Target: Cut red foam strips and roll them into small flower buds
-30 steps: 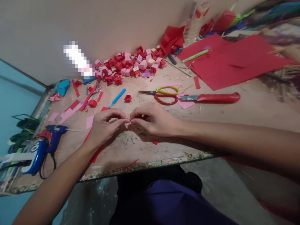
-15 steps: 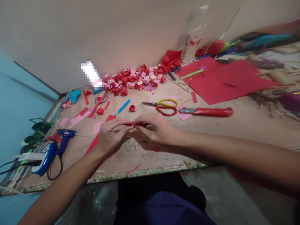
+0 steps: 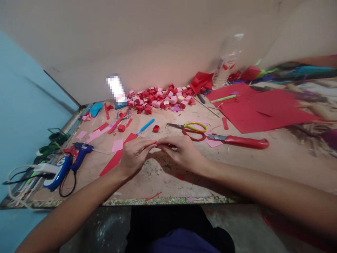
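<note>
My left hand and my right hand meet fingertip to fingertip over the middle of the table. Both are pinched on a small red paper strip, mostly hidden by the fingers. Just beyond the hands lie a small rolled red paper piece and a blue pen-like tool. Yellow-and-red scissors and a red-handled knife lie to the right of them.
A heap of red and pink paper cubes sits by the wall. Red paper sheets and a plastic bottle are at the back right. A blue glue gun and cables lie at the left edge, with pink and red scraps about.
The view has tilted down and shifted, so everything sits lower and further right in frame. My hands stay pinched together on the red strip, fingers slightly reworked.
</note>
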`<state>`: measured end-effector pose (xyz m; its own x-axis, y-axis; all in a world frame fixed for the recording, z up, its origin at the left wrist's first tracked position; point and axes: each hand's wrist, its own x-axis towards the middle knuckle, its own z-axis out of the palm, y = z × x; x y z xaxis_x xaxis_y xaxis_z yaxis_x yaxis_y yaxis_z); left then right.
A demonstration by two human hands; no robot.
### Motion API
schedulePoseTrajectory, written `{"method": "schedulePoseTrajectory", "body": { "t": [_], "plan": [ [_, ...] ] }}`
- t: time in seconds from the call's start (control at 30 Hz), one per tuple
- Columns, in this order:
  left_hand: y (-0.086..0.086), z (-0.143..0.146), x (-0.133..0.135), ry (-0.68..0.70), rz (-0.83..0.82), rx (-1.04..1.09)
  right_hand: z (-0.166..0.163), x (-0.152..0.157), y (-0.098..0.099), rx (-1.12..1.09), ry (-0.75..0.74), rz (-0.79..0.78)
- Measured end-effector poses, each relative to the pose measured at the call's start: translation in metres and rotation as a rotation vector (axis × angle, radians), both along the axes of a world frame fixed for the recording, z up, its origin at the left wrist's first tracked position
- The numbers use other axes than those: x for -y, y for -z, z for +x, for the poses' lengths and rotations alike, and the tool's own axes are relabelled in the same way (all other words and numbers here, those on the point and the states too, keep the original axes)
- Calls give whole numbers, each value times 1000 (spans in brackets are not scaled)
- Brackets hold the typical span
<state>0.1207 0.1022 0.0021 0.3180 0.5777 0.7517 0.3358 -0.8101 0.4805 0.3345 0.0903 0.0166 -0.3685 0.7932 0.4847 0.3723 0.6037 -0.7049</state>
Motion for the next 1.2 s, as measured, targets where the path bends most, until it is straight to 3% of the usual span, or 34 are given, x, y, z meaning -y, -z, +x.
{"method": "schedulePoseTrajectory", "body": {
  "t": [0.4,0.8,1.2],
  "plan": [
    [-2,2,3,-22,-8,-46,4,4,-8,104,79,77],
    [-6,6,10,-23,-51,50,0,6,-7,-23,54,150],
    [-7,4,8,103,-323,189,1,6,-7,-58,54,153]
  ]
}}
